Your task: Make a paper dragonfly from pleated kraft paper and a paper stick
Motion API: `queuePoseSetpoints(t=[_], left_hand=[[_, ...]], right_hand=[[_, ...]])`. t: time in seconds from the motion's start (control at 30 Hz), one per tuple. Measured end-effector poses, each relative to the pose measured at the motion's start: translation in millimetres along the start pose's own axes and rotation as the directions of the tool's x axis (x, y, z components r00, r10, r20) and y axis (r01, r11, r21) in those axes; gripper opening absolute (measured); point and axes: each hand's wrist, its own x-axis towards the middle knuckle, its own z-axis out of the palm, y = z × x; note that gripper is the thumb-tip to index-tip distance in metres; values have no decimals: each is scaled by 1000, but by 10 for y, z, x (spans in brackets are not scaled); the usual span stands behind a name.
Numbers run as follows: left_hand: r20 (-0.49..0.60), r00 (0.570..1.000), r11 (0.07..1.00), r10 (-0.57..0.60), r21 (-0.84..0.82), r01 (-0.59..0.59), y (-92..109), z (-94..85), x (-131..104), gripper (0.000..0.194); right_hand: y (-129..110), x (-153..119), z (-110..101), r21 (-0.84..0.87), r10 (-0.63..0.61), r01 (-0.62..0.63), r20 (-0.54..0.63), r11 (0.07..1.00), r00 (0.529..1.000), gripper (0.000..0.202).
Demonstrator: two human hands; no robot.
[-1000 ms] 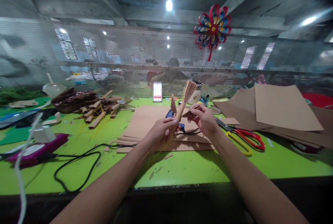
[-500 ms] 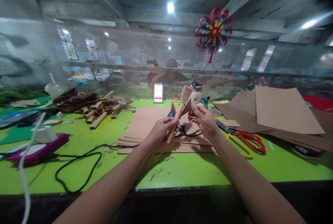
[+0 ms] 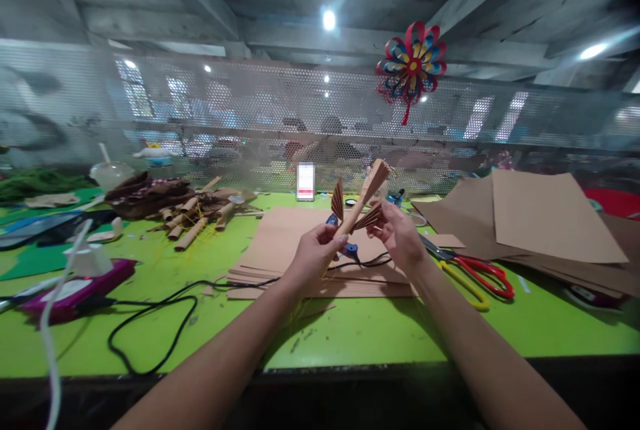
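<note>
In the middle of the head view I hold up a brown paper craft, a rolled tube with a pleated fan at its far end and a pleated fin on each side. My left hand is closed round the tube's lower part. The fingers of my right hand pinch the right pleated fin. Below them, a blue corded tool, partly hidden by my left hand, lies on a stack of brown paper sheets.
Rolled paper tubes and dark cloth lie at left, near a purple power strip. A black cord loops across the green table. Scissors with red and yellow handles and large brown sheets lie at right.
The paper craft has turned and tipped slightly to the right, so its side fins show more plainly. My right hand has shifted a little right and down, onto the right fin.
</note>
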Motion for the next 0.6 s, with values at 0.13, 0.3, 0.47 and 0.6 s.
queuePoseSetpoints(t=[0.13, 0.3, 0.47, 0.6], left_hand=[[-87, 996, 999, -7, 36, 10, 1, -14, 26, 28], [-202, 977, 997, -63, 27, 70, 19, -2, 19, 34], [-166, 986, 995, -32, 85, 47, 49, -16, -17, 22], [-140, 989, 994, -49, 91, 62, 43, -43, -13, 20]], right_hand=[[97, 35, -35, -66, -11, -3, -216, 998, 976, 39], [180, 21, 3, -203, -57, 0, -274, 979, 960, 40], [232, -13, 26, -386, -189, 97, -207, 918, 960, 30], [231, -45, 31, -651, -356, 212, -97, 729, 929, 20]])
